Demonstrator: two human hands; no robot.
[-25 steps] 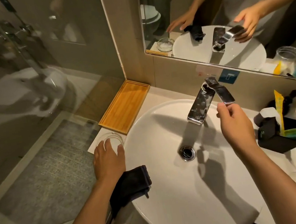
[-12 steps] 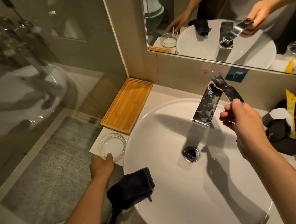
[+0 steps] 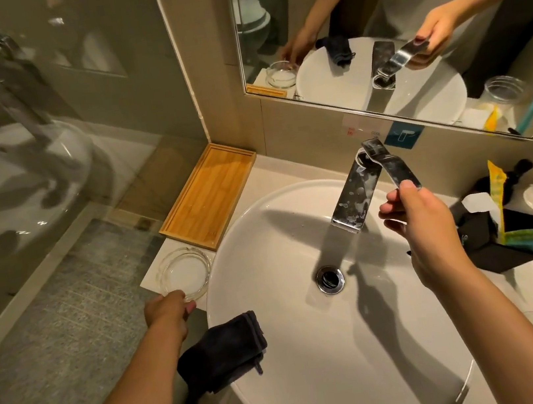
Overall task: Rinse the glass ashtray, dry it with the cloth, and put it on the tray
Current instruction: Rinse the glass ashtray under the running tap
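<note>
A round clear glass ashtray (image 3: 184, 272) sits on the white counter left of the basin. My left hand (image 3: 167, 311) pinches its near rim. Behind it lies an empty bamboo tray (image 3: 209, 194) against the wall. A dark cloth (image 3: 225, 351) hangs over the basin's front left rim. My right hand (image 3: 416, 219) grips the end of the chrome faucet lever (image 3: 390, 162), which is raised above the spout (image 3: 354, 197). No water stream is visible.
The white oval basin (image 3: 298, 352) has a chrome drain (image 3: 330, 278). Toiletry packets and a black holder (image 3: 505, 235) crowd the counter at right. A glass shower wall (image 3: 50, 199) stands at left, a mirror (image 3: 404, 25) above.
My left hand slid back from on top of the ashtray to its near rim and now pinches it. My right hand keeps hold of the faucet lever.
</note>
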